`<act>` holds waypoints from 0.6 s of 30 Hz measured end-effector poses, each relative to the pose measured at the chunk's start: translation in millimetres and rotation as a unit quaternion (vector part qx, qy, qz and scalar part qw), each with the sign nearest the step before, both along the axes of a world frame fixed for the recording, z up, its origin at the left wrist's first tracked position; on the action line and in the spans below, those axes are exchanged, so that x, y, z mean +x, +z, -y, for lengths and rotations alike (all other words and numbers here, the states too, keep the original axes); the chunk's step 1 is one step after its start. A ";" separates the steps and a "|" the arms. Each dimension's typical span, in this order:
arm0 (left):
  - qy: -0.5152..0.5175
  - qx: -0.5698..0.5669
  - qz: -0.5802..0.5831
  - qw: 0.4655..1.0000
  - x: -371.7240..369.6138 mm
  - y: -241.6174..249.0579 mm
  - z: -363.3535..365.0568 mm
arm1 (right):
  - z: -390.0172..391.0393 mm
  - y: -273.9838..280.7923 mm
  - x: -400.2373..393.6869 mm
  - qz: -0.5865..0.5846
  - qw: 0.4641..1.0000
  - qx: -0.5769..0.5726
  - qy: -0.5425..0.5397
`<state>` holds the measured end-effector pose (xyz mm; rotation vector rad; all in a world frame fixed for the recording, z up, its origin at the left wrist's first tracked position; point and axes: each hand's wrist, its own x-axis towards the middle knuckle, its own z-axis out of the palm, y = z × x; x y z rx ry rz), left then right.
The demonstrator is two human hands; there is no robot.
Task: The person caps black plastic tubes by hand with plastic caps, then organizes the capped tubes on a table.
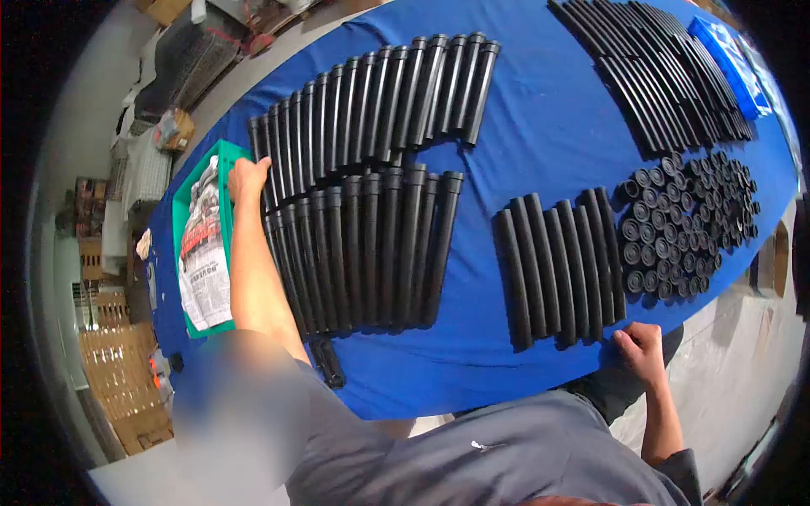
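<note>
My left hand (247,179) is at the upper right side of a green plastic crate (226,190), fingers curled over its rim and thumb sticking out. A printed newspaper sheet (205,253) lies inside the crate. Just right of that hand, black capped tubes (359,105) lie side by side, with a second row of black tubes (371,253) below them. My right hand (643,352) is closed in a fist at the near table edge, with nothing visible in it. Close by it lies a group of short black foam-like tubes (561,266).
Many round black caps (666,228) cover the table's right side. Thin black rods (654,76) lie at the far right beside a blue tray (732,67). A small black object (327,363) sits near the front edge of the blue tablecloth (422,371). Cardboard boxes (118,371) stand left.
</note>
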<state>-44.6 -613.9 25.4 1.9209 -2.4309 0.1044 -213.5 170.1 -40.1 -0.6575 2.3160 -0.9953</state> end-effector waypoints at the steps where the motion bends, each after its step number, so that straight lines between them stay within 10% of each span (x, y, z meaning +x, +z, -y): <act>1: -0.009 -0.008 0.006 1.000 1.7 -1.5 0.1 | 2.8 1.8 -0.6 0.003 1.000 -0.011 0.004; 6: -0.148 -0.091 -0.136 0.975 7.7 3.9 -42.8 | -1.7 3.3 1.4 0.000 0.999 -0.034 0.016; 11: -0.317 -0.084 -0.385 0.863 -8.8 33.6 -238.0 | -2.0 4.5 1.1 -0.039 0.995 -0.082 0.029; 18: -0.535 0.088 -0.322 0.777 -9.1 -35.6 -472.1 | -13.1 -3.0 -0.5 -0.087 0.981 -0.160 0.072</act>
